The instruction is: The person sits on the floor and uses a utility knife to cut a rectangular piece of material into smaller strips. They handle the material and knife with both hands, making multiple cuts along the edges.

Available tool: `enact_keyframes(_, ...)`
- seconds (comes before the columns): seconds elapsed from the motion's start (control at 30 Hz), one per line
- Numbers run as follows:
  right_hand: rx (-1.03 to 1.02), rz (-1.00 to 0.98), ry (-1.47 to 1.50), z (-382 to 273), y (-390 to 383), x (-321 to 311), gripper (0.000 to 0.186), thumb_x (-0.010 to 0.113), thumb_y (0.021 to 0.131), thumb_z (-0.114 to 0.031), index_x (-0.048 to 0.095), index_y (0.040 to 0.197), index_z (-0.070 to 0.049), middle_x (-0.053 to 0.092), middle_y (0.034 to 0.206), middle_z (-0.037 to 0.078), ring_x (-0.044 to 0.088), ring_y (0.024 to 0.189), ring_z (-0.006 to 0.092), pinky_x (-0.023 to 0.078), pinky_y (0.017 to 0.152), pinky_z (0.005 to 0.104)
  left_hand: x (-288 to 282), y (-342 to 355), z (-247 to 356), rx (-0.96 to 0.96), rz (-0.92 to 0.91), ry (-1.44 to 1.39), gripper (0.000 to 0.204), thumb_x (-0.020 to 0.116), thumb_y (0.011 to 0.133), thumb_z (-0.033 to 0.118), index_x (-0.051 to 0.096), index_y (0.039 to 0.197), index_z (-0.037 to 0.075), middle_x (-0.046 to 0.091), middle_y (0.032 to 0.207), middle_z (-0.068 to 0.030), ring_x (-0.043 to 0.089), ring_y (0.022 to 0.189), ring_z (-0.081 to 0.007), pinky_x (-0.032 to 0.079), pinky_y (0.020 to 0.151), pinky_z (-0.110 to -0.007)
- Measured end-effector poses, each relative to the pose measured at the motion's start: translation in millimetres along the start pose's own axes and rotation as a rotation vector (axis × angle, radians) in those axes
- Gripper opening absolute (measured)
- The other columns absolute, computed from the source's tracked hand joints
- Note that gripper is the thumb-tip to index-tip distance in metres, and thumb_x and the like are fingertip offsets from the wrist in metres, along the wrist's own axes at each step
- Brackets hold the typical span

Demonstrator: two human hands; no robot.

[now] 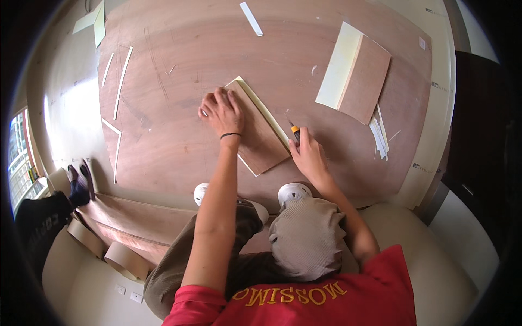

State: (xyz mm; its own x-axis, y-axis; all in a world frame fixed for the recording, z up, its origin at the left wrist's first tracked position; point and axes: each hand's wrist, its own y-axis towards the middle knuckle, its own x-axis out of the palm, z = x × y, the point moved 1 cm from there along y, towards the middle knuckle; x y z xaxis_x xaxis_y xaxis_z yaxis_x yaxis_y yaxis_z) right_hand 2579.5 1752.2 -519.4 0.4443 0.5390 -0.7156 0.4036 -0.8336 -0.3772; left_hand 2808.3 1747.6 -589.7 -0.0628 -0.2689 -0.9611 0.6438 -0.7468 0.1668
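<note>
Beyond our red shirt (375, 288), our left hand (223, 114) spreads fingers across a panel (263, 144), right hand (310, 156) pinching a cutter (296, 132) beside its free edge.

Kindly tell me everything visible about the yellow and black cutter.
The cutter is small; its yellow and black handle looks like plastic, with a thin blade out. The right grip holds it, blade pointing forward and slightly left, beside the brown board. Whether its tip touches the surface below is unclear.
</note>
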Motion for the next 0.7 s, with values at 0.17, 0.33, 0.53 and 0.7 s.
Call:
enact_keyframes(0.17, -0.112, 0.051, -0.026, 22.6, 7.3, 23.4, 0.033, 0.064, 0.089, -0.018, 0.043, 0.109, -0.003, 0.060, 0.099, 0.021, 0.066, 0.075, 0.0421, 0.055, 0.060, 0.0484, -11.4, 1.5, -50.6, 0.053, -0.046, 0.147, 0.033, 0.051, 0.098, 0.039, 0.058, 0.109, 0.009, 0.052, 0.109, -0.0143, 0.049, 0.108, -0.0316, 0.033, 0.098, -0.045)
enact_keyframes(0.33, -0.147, 0.128, -0.064, 27.0, 10.2, 30.6, 0.035, 0.063, 0.088, -0.017, 0.043, 0.114, -0.003, 0.061, 0.099, 0.019, 0.067, 0.076, 0.0408, 0.057, 0.061, 0.0471, -36.2, 21.6, -48.2, 0.733, -0.148, 0.116, 0.049, 0.059, 0.091, 0.037, 0.051, 0.128, 0.007, 0.051, 0.126, -0.0169, 0.047, 0.121, -0.0346, 0.033, 0.106, -0.049)
enact_keyframes(0.53, -0.055, 0.233, -0.096, 32.6, 28.8, 14.5, 0.039, 0.064, 0.087, -0.017, 0.044, 0.118, -0.004, 0.058, 0.106, 0.021, 0.067, 0.079, 0.0400, 0.057, 0.066, 0.0482, -44.5, 15.0, 1.5, -0.128, -0.355, 0.129, 0.101, 0.067, 0.074, 0.068, 0.029, 0.149, 0.013, 0.029, 0.151, -0.0185, 0.029, 0.141, -0.0372, 0.023, 0.110, -0.064)
enact_keyframes(0.7, -0.156, 0.183, -0.064, 18.6, 30.6, 18.7, 0.040, 0.064, 0.087, -0.017, 0.047, 0.122, -0.005, 0.057, 0.111, 0.017, 0.068, 0.081, 0.0391, 0.057, 0.067, 0.0482, -33.2, -6.3, 9.2, -0.649, -0.459, -0.012, 0.123, 0.075, 0.058, 0.073, 0.019, 0.154, 0.023, 0.013, 0.158, -0.0203, 0.020, 0.142, -0.0497, 0.036, 0.103, -0.066)
